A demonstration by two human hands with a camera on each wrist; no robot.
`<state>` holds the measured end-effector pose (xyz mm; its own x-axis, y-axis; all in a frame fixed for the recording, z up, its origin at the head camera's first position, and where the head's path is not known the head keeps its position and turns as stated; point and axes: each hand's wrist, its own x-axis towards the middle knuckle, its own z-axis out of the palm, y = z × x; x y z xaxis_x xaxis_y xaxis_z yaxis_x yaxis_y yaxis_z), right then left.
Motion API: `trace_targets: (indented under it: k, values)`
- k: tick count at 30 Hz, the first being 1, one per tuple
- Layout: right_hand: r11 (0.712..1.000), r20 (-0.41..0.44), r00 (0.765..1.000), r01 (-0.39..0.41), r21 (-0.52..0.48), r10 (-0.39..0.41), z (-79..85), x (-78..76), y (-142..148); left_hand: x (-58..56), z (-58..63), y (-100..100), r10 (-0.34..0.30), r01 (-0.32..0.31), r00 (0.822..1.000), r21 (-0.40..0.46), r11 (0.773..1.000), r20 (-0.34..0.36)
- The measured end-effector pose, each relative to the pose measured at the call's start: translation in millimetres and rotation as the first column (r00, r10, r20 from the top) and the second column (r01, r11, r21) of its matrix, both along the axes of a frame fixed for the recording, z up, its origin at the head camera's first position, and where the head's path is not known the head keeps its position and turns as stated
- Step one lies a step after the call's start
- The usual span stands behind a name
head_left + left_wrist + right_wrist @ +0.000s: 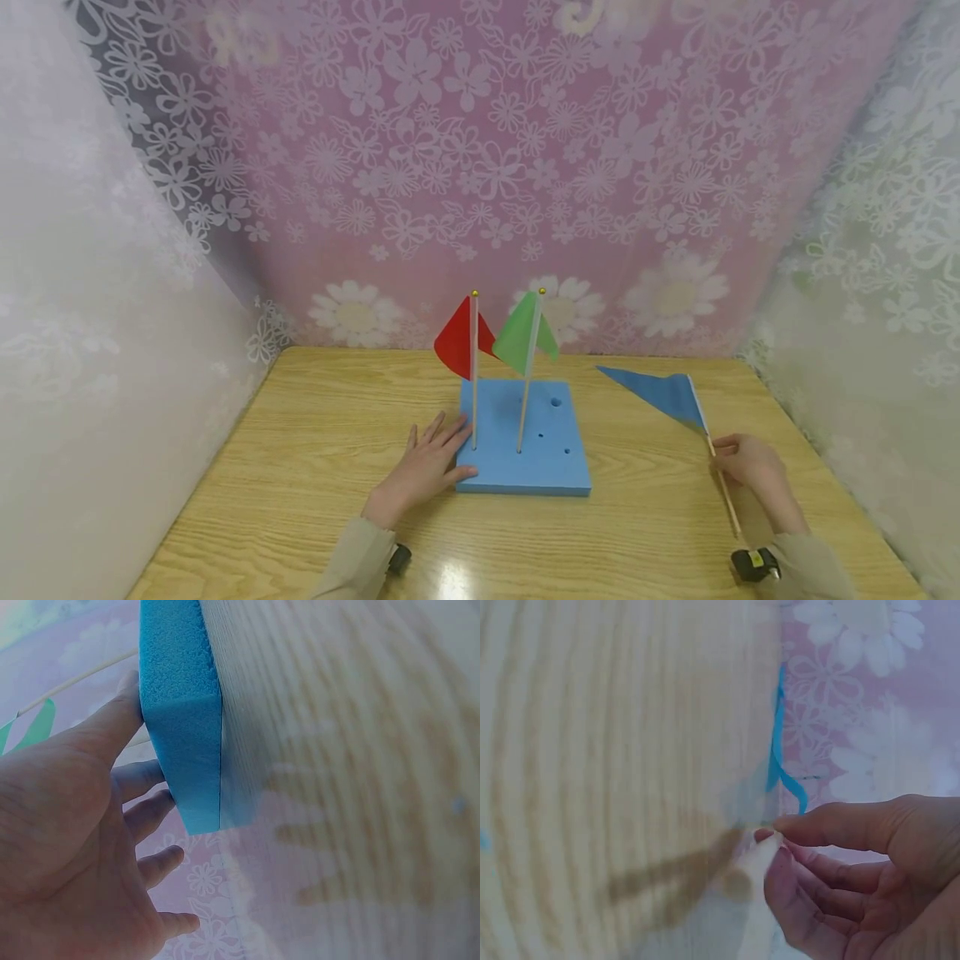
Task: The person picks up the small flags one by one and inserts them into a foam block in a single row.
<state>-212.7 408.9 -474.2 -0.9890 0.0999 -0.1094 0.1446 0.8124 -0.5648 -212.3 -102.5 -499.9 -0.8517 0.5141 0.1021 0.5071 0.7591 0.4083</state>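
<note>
A blue foam block (555,471) lies on the table with several holes in its top. Two flags stand in it: a red flag (454,340) at the left and a green flag (516,335), slightly tilted, beside it. My left hand (423,468) rests on the block's left edge with fingers spread; in the left wrist view its thumb and fingers touch the foam block (184,750). Off to the right, my right hand (753,467) pinches the wooden stick of a blue flag (667,394) between thumb and fingers. In the right wrist view the stick (754,874) runs through that pinch.
The wooden table (337,417) has light grain and reaches back to a pink flowered curtain (450,167). Pale flowered sheets hang at the left and right sides. Both wrists wear small black devices.
</note>
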Motion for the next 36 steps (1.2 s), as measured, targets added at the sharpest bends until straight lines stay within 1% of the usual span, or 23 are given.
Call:
trace_targets:
  k: [3,6,9,14,19,22,27,34,36]
  values:
    - [0.996,-0.009,1.0,0.007,-0.087,-0.008,3.5,-0.4,-3.8,-0.1,-0.1,-0.3,0.003,-0.003,1.0,0.004,1.0,0.0]
    - [0.985,-0.04,0.999,0.015,-0.17,-0.022,5.5,-0.6,-9.9,-0.2,-0.5,-0.4,0.003,-0.003,1.0,0.004,1.0,0.001]
    - [0.976,-0.095,0.995,0.015,-0.217,-0.036,7.3,-0.3,-17.9,-0.6,-0.9,0.2,0.003,-0.003,1.0,0.004,1.0,0.002]
    - [0.961,-0.164,0.984,0.017,-0.277,-0.065,11.3,-0.6,-33.9,-0.3,-1.1,0.2,0.001,-0.001,1.0,0.006,1.0,0.003]
    - [0.945,-0.217,0.973,0.008,-0.327,-0.084,14.3,-5.3,-51.1,-0.1,-0.2,0.1,0.004,-0.004,1.0,0.001,1.0,0.001]
    - [0.943,-0.255,0.964,-0.009,-0.334,-0.081,15.5,-8.2,-62.9,0.1,-0.1,-0.1,0.005,-0.005,1.0,0.002,1.0,0.003]
    - [0.933,-0.295,0.953,-0.038,-0.357,-0.074,19.4,-11.5,-84.9,-0.1,-1.0,0.0,0.007,-0.007,1.0,-0.001,1.0,0.002]
    - [0.899,-0.335,0.938,-0.071,-0.433,-0.087,27.5,-17.6,-114.0,-0.6,-1.2,0.7,0.007,-0.007,1.0,-0.004,1.0,0.004]
    - [0.885,-0.36,0.928,-0.084,-0.458,-0.098,28.3,-19.4,-122.7,-0.2,-1.1,0.5,0.006,-0.006,1.0,-0.004,1.0,0.003]
